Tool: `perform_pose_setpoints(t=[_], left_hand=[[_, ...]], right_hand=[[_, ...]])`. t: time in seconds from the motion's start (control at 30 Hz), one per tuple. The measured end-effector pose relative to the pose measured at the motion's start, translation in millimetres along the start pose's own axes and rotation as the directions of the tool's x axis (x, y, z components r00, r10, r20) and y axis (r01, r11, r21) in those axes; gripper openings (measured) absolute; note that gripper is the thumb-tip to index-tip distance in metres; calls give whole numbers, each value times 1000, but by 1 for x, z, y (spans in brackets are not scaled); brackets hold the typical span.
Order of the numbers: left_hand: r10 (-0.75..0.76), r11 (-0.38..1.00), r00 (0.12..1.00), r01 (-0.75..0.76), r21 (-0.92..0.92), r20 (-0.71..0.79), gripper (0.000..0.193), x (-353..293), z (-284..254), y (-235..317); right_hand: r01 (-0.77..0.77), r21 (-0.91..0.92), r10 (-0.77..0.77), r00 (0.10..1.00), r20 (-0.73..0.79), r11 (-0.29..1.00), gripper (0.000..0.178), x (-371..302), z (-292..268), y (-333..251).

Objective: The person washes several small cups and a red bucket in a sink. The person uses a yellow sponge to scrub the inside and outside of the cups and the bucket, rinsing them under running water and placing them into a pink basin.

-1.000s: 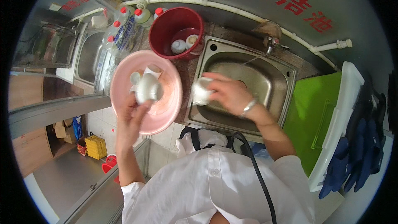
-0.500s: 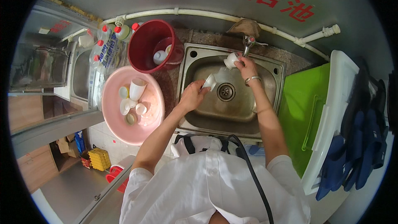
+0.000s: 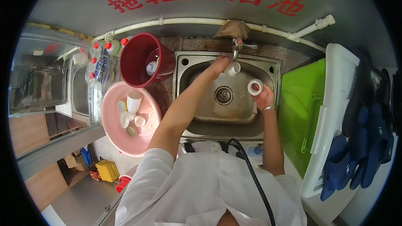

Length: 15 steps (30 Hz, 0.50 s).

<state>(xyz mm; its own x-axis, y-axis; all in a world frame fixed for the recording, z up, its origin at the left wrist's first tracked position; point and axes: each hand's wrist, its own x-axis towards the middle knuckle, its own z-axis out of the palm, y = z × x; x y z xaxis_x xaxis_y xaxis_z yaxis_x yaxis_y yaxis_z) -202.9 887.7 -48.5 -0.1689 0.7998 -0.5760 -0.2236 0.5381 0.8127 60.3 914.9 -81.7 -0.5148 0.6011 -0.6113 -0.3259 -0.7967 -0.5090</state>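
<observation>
My left hand [image 3: 221, 65] reaches under the tap [image 3: 237, 50] at the back of the steel sink [image 3: 190, 127]. Its fingers are closed on a small white cup [image 3: 234, 69], tilted with its mouth toward the right. To the right, over the basin, my right hand [image 3: 266, 98] grips a round white ring-shaped piece [image 3: 250, 91]; skin shows through its central opening. Whether water is running from the tap is hard to make out. Below both hands lies the drain [image 3: 223, 95].
A pink basin [image 3: 109, 136] at left holds white cups and several small round pieces. Behind it stands a dark red bucket [image 3: 127, 75] with a white object inside, beside bottles [image 3: 97, 65] with red caps. At right are a green-and-white bin [image 3: 299, 100] and blue slippers [image 3: 360, 142].
My left hand has moved up and right to the tap with its white cup. The right hand has drawn back from the tap, down and right, with its white piece turned opening-up. The view shifted slightly.
</observation>
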Motion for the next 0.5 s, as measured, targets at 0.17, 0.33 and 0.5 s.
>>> perform_pose_setpoints(t=[0.17,0.33,0.5], left_hand=[[-164,934,984,179,-309,76,31,12,13,0],[-118,697,979,201,-688,166,26,-10,5,2],[-68,451,993,119,-885,98,28,-43,-13,-14]], right_hand=[[28,-7,-28,999,-34,1000,41,-23,2,5],[8,2,-8,998,59,1000,38,-8,5,14],[-86,-46,83,994,-68,995,34,19,55,15]])
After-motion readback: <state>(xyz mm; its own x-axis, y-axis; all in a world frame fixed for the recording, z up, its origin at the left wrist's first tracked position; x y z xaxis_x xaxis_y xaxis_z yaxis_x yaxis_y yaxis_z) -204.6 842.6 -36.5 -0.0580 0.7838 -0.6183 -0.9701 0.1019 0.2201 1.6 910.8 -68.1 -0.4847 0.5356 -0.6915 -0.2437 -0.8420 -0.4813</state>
